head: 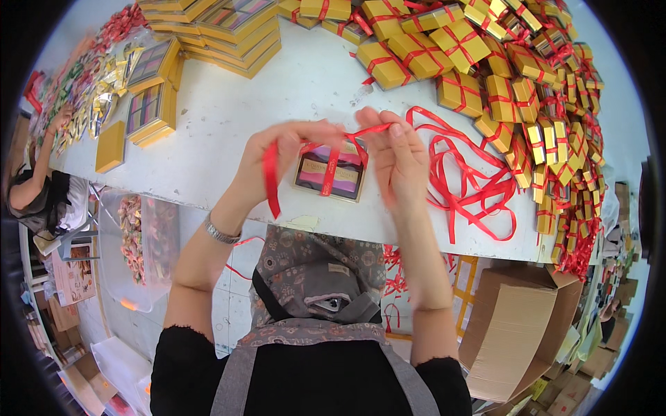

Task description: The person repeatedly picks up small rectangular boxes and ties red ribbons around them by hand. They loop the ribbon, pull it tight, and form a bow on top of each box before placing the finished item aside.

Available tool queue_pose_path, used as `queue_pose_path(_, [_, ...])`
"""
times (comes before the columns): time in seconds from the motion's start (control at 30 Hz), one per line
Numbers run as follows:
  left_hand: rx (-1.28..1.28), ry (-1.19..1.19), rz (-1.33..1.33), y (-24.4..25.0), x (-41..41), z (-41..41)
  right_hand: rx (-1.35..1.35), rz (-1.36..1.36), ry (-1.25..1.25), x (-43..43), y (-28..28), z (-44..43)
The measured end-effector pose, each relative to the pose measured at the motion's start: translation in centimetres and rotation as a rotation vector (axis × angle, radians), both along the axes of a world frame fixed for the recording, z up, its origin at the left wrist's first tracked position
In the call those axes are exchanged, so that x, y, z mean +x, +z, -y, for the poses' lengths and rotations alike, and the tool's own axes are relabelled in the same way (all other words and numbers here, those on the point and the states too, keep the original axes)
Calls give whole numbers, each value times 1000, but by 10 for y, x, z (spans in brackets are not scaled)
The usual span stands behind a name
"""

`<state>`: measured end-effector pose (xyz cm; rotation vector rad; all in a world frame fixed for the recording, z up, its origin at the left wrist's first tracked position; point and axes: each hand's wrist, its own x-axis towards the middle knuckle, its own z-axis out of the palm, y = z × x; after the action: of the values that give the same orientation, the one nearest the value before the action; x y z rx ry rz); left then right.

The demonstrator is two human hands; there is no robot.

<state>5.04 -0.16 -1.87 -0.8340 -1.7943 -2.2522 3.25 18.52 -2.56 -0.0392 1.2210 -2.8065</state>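
Note:
A small gift box (pixel 308 179) with a clear window lies on the white table before me. Purple and dark packs show through the window, and they bear writing. Red printed ribbon (pixel 329 174) runs over the box's top, with strands crossing above its far edge. My left hand (pixel 278 148) grips one strand, and its tail hangs below the palm. Between thumb and fingers, my right hand (pixel 400 151) pinches another strand, drawn out to the right. Motion blurs the fingertips of both hands, and the left hand hides part of the ribbon crossing.
Loose red ribbon (pixel 468 192) lies in loops to the right. Ribboned gold boxes (pixel 458 93) are heaped behind it. Unribboned boxes (pixel 229 36) stand stacked at far left. Another person's hand (pixel 62 117) is among wrapped sweets (pixel 104 78). A cardboard carton (pixel 510 333) stands below the table's right side.

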Motion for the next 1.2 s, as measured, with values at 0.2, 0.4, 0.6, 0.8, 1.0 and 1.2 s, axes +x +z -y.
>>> queue_pose_path(0.2, [-238, 63, 600, -22, -8, 10, 637, -560, 87, 5, -33, -16])
queue_pose_path(0.4, [-527, 389, 249, -18, 13, -9, 1401, -1363, -95, 11, -21, -34])
queue_pose_path(0.6, [-226, 356, 555, -24, 4, 23, 1561, -1069, 232, 10, -1, -33])
queue_pose_path(0.8, [-1175, 788, -459, -6, -4, 34, 1608, -906, 384, 0, 12, -30])
queue_pose_path(1.0, [-1356, 100, -148, 6, 4, 46, 1731, -854, 379, 8, 19, -25])
queue_pose_path(1.2, [-751, -466, 499, 26, 2, 37, 1849, -974, 110, 32, 14, -14])
